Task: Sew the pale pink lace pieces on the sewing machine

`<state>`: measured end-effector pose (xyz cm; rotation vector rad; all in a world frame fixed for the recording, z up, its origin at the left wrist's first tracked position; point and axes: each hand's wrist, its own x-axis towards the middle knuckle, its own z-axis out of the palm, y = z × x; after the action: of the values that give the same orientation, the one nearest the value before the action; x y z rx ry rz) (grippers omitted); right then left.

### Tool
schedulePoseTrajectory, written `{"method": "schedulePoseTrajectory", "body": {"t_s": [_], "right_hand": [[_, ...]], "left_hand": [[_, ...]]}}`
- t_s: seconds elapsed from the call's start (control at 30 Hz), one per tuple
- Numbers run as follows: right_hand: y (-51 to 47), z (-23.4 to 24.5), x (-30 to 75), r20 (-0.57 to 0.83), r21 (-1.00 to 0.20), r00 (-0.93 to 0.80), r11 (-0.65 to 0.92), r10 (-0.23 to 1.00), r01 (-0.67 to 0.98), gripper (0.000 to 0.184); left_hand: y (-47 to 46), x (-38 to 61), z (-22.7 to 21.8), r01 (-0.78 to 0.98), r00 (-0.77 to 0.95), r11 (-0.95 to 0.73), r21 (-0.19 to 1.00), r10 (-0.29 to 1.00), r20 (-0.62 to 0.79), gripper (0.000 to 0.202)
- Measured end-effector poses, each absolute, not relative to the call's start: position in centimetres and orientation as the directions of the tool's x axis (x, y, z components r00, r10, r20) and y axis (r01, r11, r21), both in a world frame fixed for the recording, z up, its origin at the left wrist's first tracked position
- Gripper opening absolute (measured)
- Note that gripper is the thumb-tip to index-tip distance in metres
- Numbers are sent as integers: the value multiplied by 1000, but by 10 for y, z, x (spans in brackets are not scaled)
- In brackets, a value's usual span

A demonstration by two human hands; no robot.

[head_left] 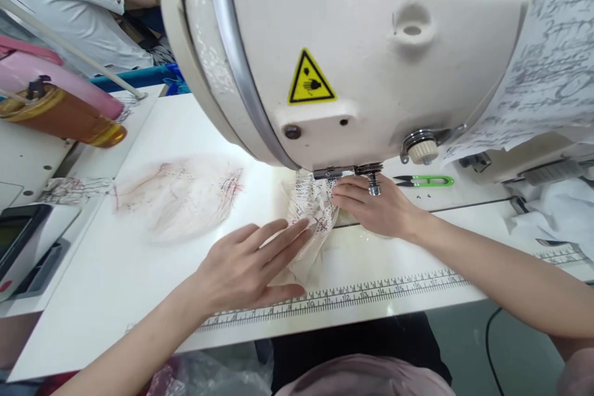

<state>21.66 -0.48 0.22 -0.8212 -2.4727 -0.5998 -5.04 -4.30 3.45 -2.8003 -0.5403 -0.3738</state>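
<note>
Stitching stage: looks to me mid-job, since the lace cloth (318, 198) lies with its far end beneath the head of the sewing machine (371, 62); needle and seam are hidden, so I can't tell how much is sewn.
Cloth left over: a loose sheer end spreads on the near side of the machine, and I'd guess some of it remains to be worked.
Ruler: a printed scale (348, 298) along the table's near edge, in front of the machine.
Left hand: this hand (250, 266) rests palm down, in front of the machine and to its left, fingers reaching out straight, tips on the cloth; the thumb stands apart from them, by the ruler.
Right hand: nearer the machine, this hand (378, 207) comes in from the right with fingers bent, tips against the cloth's right side; whether they pinch it or only press, I can't tell.
Snips: a green pair (434, 181) under the machine's arm, beyond the right hand.
Second piece: sheer fabric (180, 201) with loose threads, left of the machine; finished or waiting, I can't say.
Drinks: an amber cup (60, 112) and a pink bottle (83, 74), farther left of the machine.
Neighbour: a person in a white shirt (78, 18), past the machine's left end.
</note>
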Motion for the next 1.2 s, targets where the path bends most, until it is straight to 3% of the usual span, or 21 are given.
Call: {"method": "schedulePoseTrajectory", "body": {"t_s": [0.1,0.27,0.37,0.53,0.7,0.83,0.93,1.03,1.2], "right_hand": [[-7,3,215,541,203,-708,746,454,634,29],[-6,2,213,553,26,-694,823,461,567,24],[-3,0,211,582,-2,-675,832,453,555,17],[-1,0,210,593,-2,-662,824,457,566,18],[-8,4,209,599,30,-616,754,512,656,17],[-10,-1,206,524,-34,-618,739,586,672,23],[-6,-9,205,464,-101,-684,801,563,590,22],[-3,-11,205,461,-146,-693,817,555,557,24],[-4,-5,207,451,-133,-702,819,552,558,28]], "left_hand": [[-62,-54,27,511,829,-844,-164,434,352,37],[-63,-37,45,735,571,-648,198,750,336,24],[-43,-28,58,717,628,-686,119,711,316,19],[-9,-13,47,532,833,-833,-149,484,267,13],[-1,-5,28,542,824,-782,-308,422,377,27],[-6,-5,28,549,811,-746,-376,368,454,29],[-8,-6,27,576,779,-752,-321,385,495,27],[-9,-8,22,594,739,-788,-165,453,499,22],[-9,-10,9,577,767,-817,-2,540,347,41]]}}
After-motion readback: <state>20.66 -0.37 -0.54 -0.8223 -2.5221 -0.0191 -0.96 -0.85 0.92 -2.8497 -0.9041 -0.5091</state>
